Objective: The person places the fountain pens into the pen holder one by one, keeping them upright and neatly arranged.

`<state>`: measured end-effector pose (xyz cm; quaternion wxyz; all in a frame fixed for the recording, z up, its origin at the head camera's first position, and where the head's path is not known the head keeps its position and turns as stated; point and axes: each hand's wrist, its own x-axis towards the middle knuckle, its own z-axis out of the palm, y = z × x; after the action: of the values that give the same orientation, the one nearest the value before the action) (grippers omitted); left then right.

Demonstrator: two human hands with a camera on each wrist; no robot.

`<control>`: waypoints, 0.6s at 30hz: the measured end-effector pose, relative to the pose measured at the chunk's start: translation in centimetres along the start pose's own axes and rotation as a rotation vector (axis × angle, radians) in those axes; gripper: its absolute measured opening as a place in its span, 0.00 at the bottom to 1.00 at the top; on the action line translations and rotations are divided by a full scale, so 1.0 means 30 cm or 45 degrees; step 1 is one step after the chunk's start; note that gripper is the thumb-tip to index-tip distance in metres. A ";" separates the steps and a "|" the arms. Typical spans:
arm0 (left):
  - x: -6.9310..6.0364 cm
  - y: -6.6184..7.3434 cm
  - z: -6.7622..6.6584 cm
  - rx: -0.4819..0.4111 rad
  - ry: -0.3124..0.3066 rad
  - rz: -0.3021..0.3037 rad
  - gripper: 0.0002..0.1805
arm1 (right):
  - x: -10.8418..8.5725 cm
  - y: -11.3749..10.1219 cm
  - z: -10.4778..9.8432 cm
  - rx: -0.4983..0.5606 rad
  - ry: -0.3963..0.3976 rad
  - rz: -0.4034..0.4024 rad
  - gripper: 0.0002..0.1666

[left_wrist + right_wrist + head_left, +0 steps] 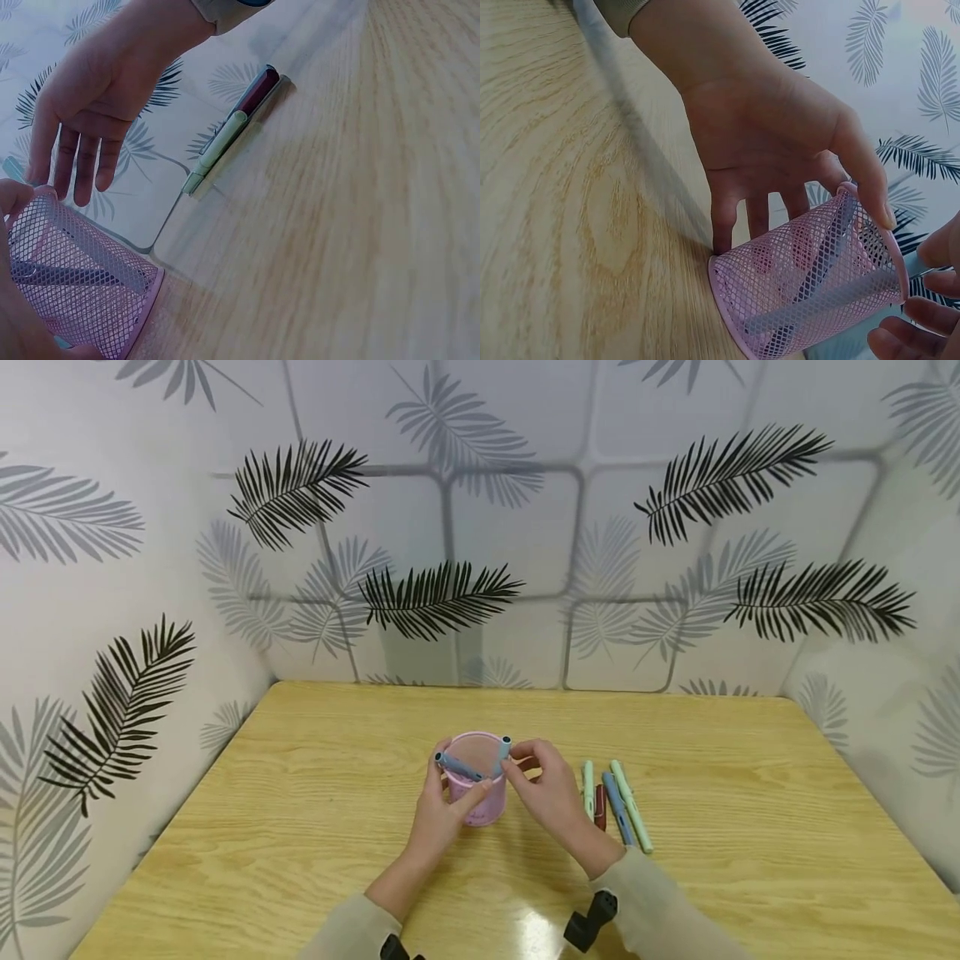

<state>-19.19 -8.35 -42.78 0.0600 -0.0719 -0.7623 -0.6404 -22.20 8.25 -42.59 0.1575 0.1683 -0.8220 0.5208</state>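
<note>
A pink mesh pen cup (pixel 483 810) stands upright on the wooden table in the head view. My left hand (pixel 437 814) grips it from the left, its thumb across the near side at the rim. Inside leans a dark blue pen (pixel 460 767), its end sticking out over the left rim. At the right rim my right hand (pixel 551 789) pinches a light blue pen (pixel 502 752), whose lower part is inside the cup. Through the mesh in the right wrist view, the pens cross, and the left hand (pixel 772 127) spans the cup (pixel 817 277).
To the right of the cup lie two light green pens (pixel 632 806), a dark red pen (pixel 600 807) and a blue pen (pixel 618 808) on the table (pixel 322 760). Behind the table rises a wall (pixel 517 543) with a leaf pattern.
</note>
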 end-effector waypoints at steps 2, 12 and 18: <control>0.002 -0.002 0.004 0.001 0.004 -0.003 0.41 | -0.002 0.005 -0.004 -0.002 -0.006 0.000 0.09; -0.004 0.006 0.009 0.006 0.029 0.016 0.41 | -0.016 0.016 -0.021 -0.045 0.004 0.038 0.06; -0.005 0.009 0.010 -0.004 0.029 0.022 0.41 | -0.030 0.014 -0.043 -0.035 -0.035 0.073 0.05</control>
<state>-18.99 -8.00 -42.61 0.0741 -0.0712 -0.7600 -0.6418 -21.48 9.69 -42.80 0.1335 0.1495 -0.8356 0.5114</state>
